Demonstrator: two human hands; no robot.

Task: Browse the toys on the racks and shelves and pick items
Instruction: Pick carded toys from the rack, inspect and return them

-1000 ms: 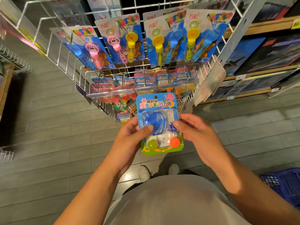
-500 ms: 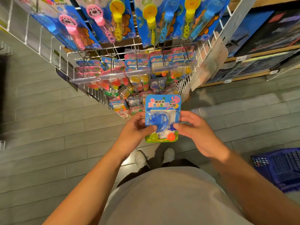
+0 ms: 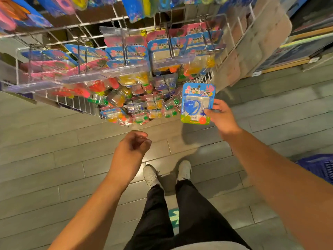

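Grey plank floor [image 3: 54,150] runs under a wire rack [image 3: 115,18] crowded with toy packs. Just right of that rack, the right hand [image 3: 222,117] pinches a blue toy card [image 3: 197,103] by its right edge. Left hand [image 3: 131,150] below hangs loosely curled, holding nothing. Card looks light, stiff, slightly slick; edges suit gripping.

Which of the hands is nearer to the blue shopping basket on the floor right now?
Right. The right hand grips the blue toy pack, up and left of the blue basket. The left hand hangs loosely curled and empty, farther left.
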